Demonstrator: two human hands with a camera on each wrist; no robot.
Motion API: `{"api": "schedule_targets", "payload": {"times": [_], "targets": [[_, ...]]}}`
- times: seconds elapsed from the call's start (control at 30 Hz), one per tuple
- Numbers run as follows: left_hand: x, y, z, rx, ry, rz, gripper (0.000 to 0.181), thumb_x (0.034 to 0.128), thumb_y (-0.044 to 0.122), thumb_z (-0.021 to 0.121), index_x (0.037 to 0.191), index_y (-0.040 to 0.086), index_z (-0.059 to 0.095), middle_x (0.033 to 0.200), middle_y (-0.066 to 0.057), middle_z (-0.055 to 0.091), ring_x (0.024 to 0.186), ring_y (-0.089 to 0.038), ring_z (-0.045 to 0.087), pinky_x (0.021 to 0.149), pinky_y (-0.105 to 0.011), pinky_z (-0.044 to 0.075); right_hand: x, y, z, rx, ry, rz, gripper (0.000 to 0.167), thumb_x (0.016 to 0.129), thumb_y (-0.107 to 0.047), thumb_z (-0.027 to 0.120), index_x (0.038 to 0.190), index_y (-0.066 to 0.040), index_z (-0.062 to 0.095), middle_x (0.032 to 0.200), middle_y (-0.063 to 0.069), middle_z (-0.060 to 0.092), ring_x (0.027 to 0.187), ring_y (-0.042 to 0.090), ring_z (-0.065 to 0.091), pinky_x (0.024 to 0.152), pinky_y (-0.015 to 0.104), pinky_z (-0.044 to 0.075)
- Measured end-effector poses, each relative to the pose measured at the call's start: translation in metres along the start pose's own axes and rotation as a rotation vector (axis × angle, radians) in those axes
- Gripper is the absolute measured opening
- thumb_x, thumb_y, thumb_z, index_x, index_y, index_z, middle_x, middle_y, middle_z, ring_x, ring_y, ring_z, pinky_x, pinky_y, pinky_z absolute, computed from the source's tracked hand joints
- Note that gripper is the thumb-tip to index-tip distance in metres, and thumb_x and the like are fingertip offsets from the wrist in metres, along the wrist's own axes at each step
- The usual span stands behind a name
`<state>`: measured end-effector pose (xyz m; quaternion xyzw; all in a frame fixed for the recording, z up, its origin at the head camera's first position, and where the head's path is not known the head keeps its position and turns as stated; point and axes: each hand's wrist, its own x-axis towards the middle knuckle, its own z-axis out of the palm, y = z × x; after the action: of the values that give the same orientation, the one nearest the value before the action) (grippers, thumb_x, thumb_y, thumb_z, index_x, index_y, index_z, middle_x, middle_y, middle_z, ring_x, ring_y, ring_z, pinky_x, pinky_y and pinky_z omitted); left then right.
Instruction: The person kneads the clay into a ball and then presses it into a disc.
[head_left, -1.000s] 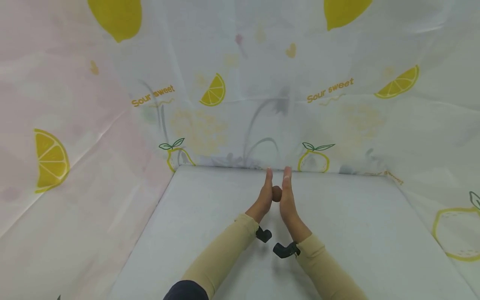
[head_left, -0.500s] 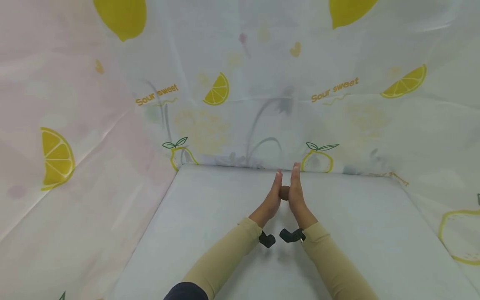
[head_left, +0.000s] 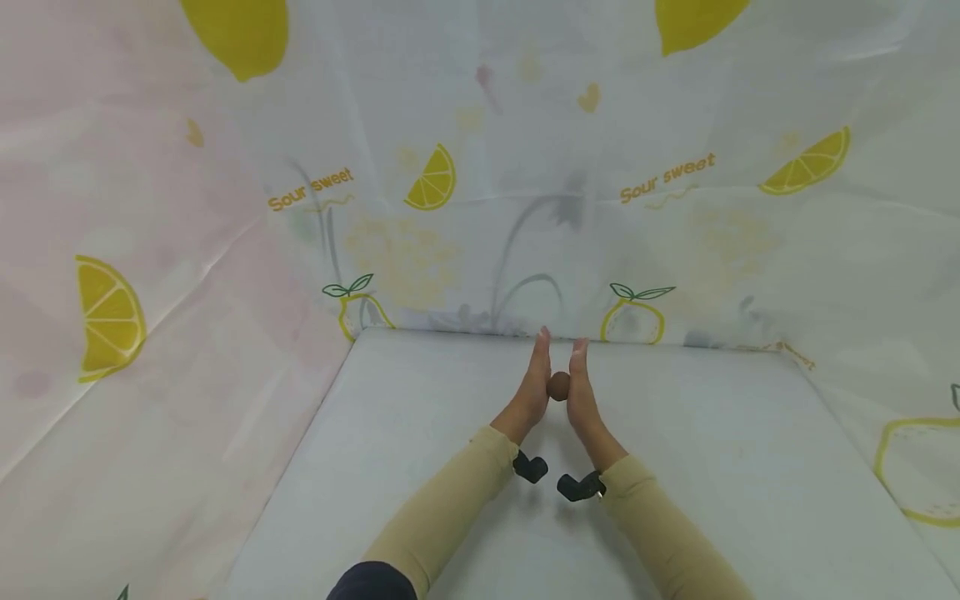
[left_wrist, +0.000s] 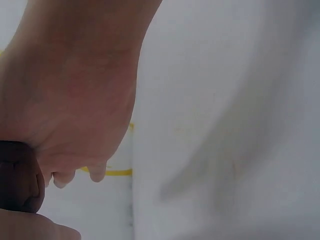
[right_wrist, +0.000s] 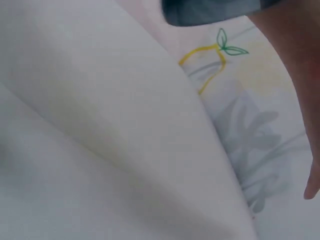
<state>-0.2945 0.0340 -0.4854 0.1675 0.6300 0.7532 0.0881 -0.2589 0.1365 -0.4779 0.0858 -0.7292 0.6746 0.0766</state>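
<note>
A small round brown ball [head_left: 558, 386] that looks like clay or dough sits between two upright palms in the head view. My left hand [head_left: 533, 390] presses it from the left with straight fingers pointing away from me. From the right side, my right hand [head_left: 582, 398] presses it with its flat palm, fingers also straight. The left fingertips reach slightly farther forward than the right ones. In the left wrist view the ball [left_wrist: 19, 176] appears dark and close, touched above and below by the hands. The right wrist view shows no ball.
Both hands are above a white tabletop [head_left: 420, 400], where their shadows fall. A lemon-printed sheet [head_left: 495, 167] rises behind the table and along both sides. Black wrist mounts [head_left: 531, 468] stick inward from both wrists.
The palms slide against each other around the ball. Since half a second ago the left hand has moved forward and the right hand back; the ball has shifted slightly left.
</note>
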Motion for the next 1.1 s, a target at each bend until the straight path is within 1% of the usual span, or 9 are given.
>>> {"api": "schedule_targets", "payload": {"times": [0.03, 0.17, 0.23, 0.27, 0.47, 0.6, 0.7, 0.87, 1.1], "targets": [[0.000, 0.000, -0.001, 0.033, 0.012, -0.010, 0.082, 0.1031, 0.068, 0.011, 0.164, 0.015, -0.005, 0.171, -0.001, -0.009, 0.155, -0.019, -0.010, 0.124, -0.048, -0.003, -0.002, 0.001, 0.003, -0.008, -0.005, -0.016, 0.059, 0.112, -0.023, 0.010, 0.158, 0.007, -0.010, 0.166, 0.029, 0.006, 0.155, 0.030, 0.006, 0.125, 0.045, 0.006], [0.000, -0.001, -0.004, 0.138, 0.055, -0.037, 0.080, 0.1032, 0.068, 0.017, 0.165, 0.022, -0.004, 0.170, 0.004, -0.007, 0.155, -0.017, -0.008, 0.124, -0.051, -0.003, -0.007, 0.005, 0.010, -0.004, -0.024, -0.034, 0.058, 0.112, -0.021, 0.013, 0.158, 0.006, -0.012, 0.166, 0.028, 0.009, 0.155, 0.029, 0.010, 0.124, 0.045, 0.009], [0.001, -0.001, -0.006, 0.168, 0.080, -0.039, 0.081, 0.1030, 0.069, 0.020, 0.165, 0.023, -0.004, 0.171, 0.003, -0.006, 0.155, -0.018, -0.007, 0.123, -0.054, -0.003, -0.009, 0.011, 0.014, 0.000, -0.029, -0.043, 0.059, 0.113, -0.023, 0.014, 0.158, 0.003, -0.014, 0.167, 0.025, 0.010, 0.155, 0.031, 0.010, 0.124, 0.049, 0.008], [0.001, -0.001, -0.006, 0.177, 0.094, -0.033, 0.081, 0.1030, 0.068, 0.022, 0.165, 0.022, -0.003, 0.171, 0.002, -0.005, 0.156, -0.020, -0.007, 0.123, -0.055, -0.003, -0.011, 0.010, 0.015, 0.012, -0.036, -0.043, 0.060, 0.113, -0.022, 0.017, 0.158, 0.002, -0.015, 0.169, 0.019, -0.006, 0.155, 0.031, -0.008, 0.124, 0.052, -0.004], [0.001, -0.006, -0.012, 0.178, 0.193, -0.033, 0.085, 0.1025, 0.068, 0.026, 0.165, 0.017, 0.001, 0.171, -0.005, -0.001, 0.156, -0.025, -0.002, 0.124, -0.055, 0.002, -0.021, 0.001, 0.025, 0.004, -0.065, -0.086, 0.060, 0.112, -0.015, 0.020, 0.158, 0.004, -0.013, 0.168, 0.021, -0.006, 0.155, 0.035, -0.008, 0.123, 0.057, -0.002], [0.000, -0.010, -0.014, 0.147, 0.228, -0.042, 0.081, 0.1042, 0.064, 0.025, 0.165, 0.015, 0.003, 0.171, -0.007, 0.000, 0.156, -0.027, -0.001, 0.124, -0.055, 0.003, -0.016, 0.014, 0.029, -0.006, -0.049, -0.136, 0.058, 0.112, -0.013, 0.019, 0.159, 0.003, -0.011, 0.169, 0.021, -0.006, 0.155, 0.033, -0.007, 0.123, 0.055, -0.001], [0.001, -0.012, -0.014, 0.146, 0.209, -0.051, 0.081, 0.1046, 0.064, 0.023, 0.165, 0.016, 0.000, 0.171, -0.007, -0.004, 0.156, -0.026, -0.004, 0.124, -0.054, 0.000, -0.009, 0.025, 0.029, -0.031, -0.028, -0.166, 0.058, 0.112, -0.016, 0.017, 0.160, 0.002, -0.010, 0.169, 0.019, -0.005, 0.156, 0.030, -0.006, 0.124, 0.052, -0.002], [0.000, -0.017, -0.013, 0.156, 0.127, -0.102, 0.083, 0.1031, 0.068, 0.014, 0.165, 0.016, -0.005, 0.171, -0.005, -0.009, 0.155, -0.024, -0.010, 0.123, -0.054, -0.005, -0.002, 0.022, 0.024, -0.050, -0.004, -0.185, 0.059, 0.112, -0.021, 0.017, 0.160, 0.003, -0.009, 0.169, 0.019, -0.003, 0.156, 0.027, -0.004, 0.125, 0.049, -0.001], [-0.005, -0.018, -0.006, 0.180, 0.041, -0.114, 0.085, 0.1019, 0.070, 0.008, 0.164, 0.014, -0.003, 0.171, -0.004, -0.007, 0.156, -0.021, -0.007, 0.124, -0.052, -0.003, 0.003, -0.011, 0.010, -0.063, 0.003, -0.111, 0.058, 0.112, -0.017, 0.016, 0.159, 0.005, -0.009, 0.169, 0.021, -0.001, 0.156, 0.030, -0.004, 0.125, 0.048, 0.000]]}}
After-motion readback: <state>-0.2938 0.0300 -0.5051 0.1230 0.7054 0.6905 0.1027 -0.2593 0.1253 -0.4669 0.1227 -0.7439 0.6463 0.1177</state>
